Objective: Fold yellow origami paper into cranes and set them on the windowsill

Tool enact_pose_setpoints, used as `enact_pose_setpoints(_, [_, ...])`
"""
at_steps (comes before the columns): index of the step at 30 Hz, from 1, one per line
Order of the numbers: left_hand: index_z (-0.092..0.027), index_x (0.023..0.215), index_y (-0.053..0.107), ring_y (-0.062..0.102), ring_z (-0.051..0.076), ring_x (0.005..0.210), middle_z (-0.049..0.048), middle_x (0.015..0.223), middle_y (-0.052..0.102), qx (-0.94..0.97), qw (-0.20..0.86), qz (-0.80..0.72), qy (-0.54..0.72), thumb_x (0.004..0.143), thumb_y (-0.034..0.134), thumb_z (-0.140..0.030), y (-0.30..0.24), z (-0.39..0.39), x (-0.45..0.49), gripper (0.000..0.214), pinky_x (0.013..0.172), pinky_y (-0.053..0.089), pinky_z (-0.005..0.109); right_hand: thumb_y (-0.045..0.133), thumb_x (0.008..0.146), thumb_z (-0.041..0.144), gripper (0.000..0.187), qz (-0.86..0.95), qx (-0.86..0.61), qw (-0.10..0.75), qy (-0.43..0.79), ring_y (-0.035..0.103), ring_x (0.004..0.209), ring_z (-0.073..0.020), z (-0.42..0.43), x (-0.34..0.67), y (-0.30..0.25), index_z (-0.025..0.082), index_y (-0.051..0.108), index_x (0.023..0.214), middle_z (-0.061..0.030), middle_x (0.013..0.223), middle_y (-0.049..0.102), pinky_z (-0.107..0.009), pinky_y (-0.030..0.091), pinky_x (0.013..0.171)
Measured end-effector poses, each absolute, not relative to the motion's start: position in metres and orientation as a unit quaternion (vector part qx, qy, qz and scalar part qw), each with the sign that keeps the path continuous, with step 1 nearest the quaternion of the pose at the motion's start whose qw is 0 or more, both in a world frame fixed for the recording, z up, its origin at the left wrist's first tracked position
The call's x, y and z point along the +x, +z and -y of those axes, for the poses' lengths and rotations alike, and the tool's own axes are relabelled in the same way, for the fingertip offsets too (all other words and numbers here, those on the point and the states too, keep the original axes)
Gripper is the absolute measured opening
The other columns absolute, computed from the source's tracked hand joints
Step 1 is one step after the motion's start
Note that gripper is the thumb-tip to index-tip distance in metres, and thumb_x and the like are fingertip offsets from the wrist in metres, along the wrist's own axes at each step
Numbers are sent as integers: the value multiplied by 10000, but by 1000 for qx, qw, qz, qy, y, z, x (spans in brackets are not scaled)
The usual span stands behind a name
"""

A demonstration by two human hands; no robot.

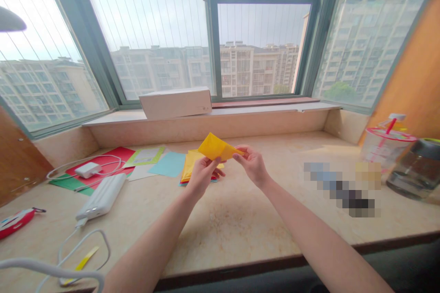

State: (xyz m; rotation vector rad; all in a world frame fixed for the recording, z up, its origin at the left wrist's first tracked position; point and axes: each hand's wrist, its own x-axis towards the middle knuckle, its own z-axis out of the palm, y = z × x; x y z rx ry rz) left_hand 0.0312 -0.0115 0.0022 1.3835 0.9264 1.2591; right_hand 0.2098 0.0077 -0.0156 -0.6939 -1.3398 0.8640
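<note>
I hold a folded yellow paper (pixel 216 146) in the air above the stone counter (pixel 240 219). My left hand (pixel 202 175) pinches its lower left edge. My right hand (pixel 252 163) pinches its pointed right tip. Just behind and below the paper lies a stack of coloured sheets (pixel 188 167) with a yellow one on top.
Red, green and light blue sheets (pixel 170 164) lie at the left, with a white charger (pixel 88 169), a white power bank (pixel 102 196) and cables. A white box (pixel 176 103) sits on the window sill. A plastic cup (pixel 384 144) and a jar (pixel 417 169) stand at the right.
</note>
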Motion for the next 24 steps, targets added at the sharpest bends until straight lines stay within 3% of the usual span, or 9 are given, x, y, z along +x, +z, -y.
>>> enact_pose_setpoints(6, [-113,966,649,631,90,509,127,999,715,547,517,-383,535,744,715,-482,5,10,28,435,457,465,185,710,768,498,319,599,-315,655,337,647,828,-193,-9,212,-14,181,695,799,-77,946,674,-325,530,750])
enact_pose_setpoints(10, [-111,955,646,625,91,504,127,979,717,547,509,-384,541,736,718,-488,5,10,29,441,440,463,181,677,807,477,298,616,-333,643,311,643,821,-193,-5,213,-12,183,708,772,-71,914,677,-324,514,745])
enact_pose_setpoints(16, [-112,935,645,625,94,493,114,946,720,575,470,-397,539,742,712,-490,1,8,29,430,423,452,177,652,830,464,290,625,-343,639,288,642,866,-201,-2,212,-12,214,664,977,-68,989,686,-330,502,756])
enact_pose_setpoints(21, [-108,939,663,622,116,472,33,656,674,604,422,-410,537,759,691,-487,-5,2,29,420,415,449,176,655,823,472,288,651,-347,628,249,619,953,-208,-3,213,-12,204,667,928,-93,1122,613,-322,500,763])
enact_pose_setpoints(24, [-110,962,669,620,124,463,16,594,651,610,404,-409,545,765,681,-483,-8,1,28,422,409,450,178,640,832,477,299,653,-351,617,263,613,976,-215,-4,213,-13,195,664,928,-100,1125,602,-326,501,762])
